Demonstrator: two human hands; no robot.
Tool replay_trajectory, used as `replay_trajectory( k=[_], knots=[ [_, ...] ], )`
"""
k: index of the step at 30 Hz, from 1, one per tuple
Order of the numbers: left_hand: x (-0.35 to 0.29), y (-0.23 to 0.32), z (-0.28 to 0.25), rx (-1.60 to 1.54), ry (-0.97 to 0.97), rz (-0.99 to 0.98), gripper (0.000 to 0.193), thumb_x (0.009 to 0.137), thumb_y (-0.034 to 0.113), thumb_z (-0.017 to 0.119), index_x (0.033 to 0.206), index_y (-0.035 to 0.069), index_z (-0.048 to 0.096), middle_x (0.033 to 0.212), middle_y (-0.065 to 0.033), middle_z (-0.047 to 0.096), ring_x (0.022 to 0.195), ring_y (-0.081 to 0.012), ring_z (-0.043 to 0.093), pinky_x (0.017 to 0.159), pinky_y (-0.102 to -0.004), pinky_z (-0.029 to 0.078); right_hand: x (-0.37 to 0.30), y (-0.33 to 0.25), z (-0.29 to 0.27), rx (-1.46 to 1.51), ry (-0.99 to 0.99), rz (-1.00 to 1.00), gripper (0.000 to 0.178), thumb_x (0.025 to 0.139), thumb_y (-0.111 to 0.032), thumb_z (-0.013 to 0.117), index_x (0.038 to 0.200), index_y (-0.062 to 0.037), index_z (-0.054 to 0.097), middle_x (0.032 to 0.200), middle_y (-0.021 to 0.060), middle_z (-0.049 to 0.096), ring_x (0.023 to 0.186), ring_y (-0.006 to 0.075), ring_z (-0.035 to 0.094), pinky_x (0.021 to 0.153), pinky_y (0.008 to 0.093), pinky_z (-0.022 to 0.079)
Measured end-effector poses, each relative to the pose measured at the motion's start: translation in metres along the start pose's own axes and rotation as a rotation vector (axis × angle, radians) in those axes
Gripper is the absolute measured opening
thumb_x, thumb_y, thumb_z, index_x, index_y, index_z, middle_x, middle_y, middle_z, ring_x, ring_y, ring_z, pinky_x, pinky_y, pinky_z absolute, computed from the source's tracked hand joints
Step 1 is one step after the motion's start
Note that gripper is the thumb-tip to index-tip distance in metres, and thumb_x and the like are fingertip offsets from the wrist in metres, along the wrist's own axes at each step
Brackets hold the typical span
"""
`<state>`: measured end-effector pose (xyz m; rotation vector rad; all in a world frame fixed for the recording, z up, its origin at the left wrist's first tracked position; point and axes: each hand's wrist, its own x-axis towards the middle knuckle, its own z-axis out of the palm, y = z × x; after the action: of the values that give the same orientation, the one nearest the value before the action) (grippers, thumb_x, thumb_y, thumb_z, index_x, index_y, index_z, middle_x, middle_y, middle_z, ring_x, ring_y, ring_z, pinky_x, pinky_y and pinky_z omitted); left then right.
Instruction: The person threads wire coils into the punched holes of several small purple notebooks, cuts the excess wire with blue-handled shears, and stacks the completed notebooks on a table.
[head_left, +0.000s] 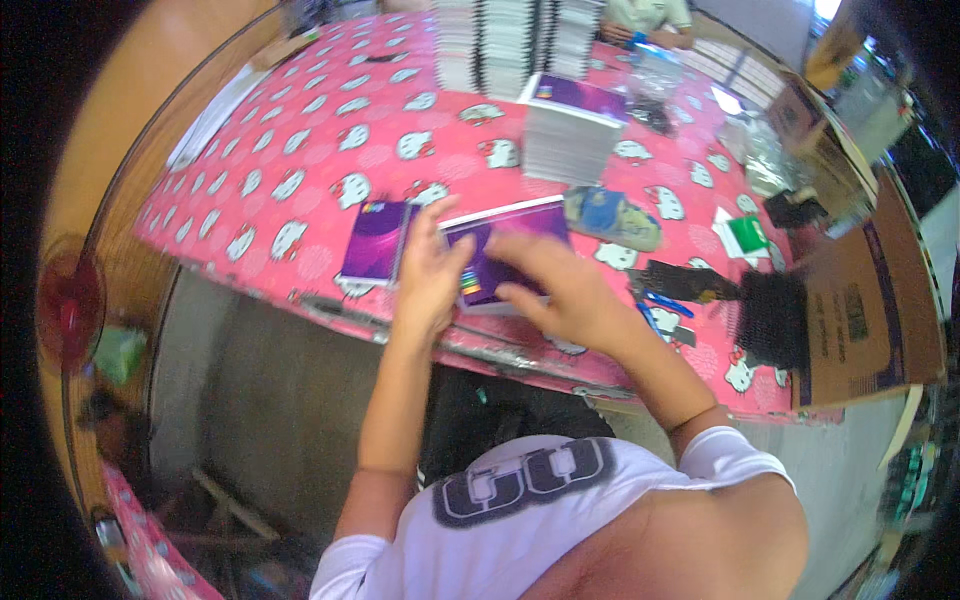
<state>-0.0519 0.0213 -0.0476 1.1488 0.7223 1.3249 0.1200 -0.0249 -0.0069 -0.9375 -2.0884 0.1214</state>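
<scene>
At frame centre, the left hand and right hand, fingers loosely spread, overlap a book, likely light, best held by its edges.

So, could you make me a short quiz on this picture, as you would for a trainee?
1. What colour is the booklet under the right hand?
2. True or false: the large cardboard box stands to the person's right.
3. Which is nearer the right hand: (a) the short stack or (b) the tall stacks?

Key: 1. Purple. 2. True. 3. (a), the short stack.
</scene>
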Motion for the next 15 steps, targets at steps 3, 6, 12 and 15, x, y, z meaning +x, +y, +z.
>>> replay_trajectory(
  k=[3,6,12,15],
  knots=[
    [-0.008,0.013,-0.004,0.253,-0.057,0.340,0.050,0.084,-0.005,0.052,0.133,0.003,0.043,0.130,-0.0103,0.047,0.122,-0.0194,0.042,0.105,-0.0320,0.030,-0.004,0.016,-0.034,-0.002,0.217,0.341,0.041,0.077,-0.004,0.067,0.113,-0.0056,0.047,0.098,0.0111,0.058,0.093,0.0233,0.058,0.082,0.0355,0.046],
    [-0.014,0.005,0.006,0.411,-0.058,0.233,0.052,0.086,-0.001,0.052,0.136,0.002,0.038,0.134,-0.0124,0.044,0.125,-0.0227,0.040,0.107,-0.0348,0.027,-0.033,0.039,0.000,0.605,0.019,0.615,0.035,0.083,0.000,0.064,0.109,-0.0060,0.043,0.096,0.0026,0.049,0.093,0.0116,0.050,0.081,0.0299,0.044],
    [-0.027,0.012,0.035,1.196,0.092,0.482,0.049,0.083,0.009,0.060,0.131,0.010,0.049,0.131,-0.0184,0.044,0.125,-0.0284,0.040,0.107,-0.0384,0.025,-0.040,0.040,0.019,0.425,0.141,0.521,0.033,0.080,-0.002,0.063,0.105,-0.0029,0.043,0.092,0.0189,0.055,0.092,0.0364,0.057,0.078,0.0422,0.044],
    [-0.029,0.030,0.066,1.445,0.076,0.575,0.032,0.081,0.016,0.067,0.112,0.011,0.063,0.112,-0.0143,0.057,0.109,-0.0263,0.049,0.098,-0.0395,0.032,-0.047,0.030,0.001,0.245,0.046,0.456,0.034,0.080,-0.008,0.067,0.105,-0.0022,0.045,0.102,0.0170,0.056,0.096,0.0327,0.057,0.082,0.0403,0.044]
  ],
)
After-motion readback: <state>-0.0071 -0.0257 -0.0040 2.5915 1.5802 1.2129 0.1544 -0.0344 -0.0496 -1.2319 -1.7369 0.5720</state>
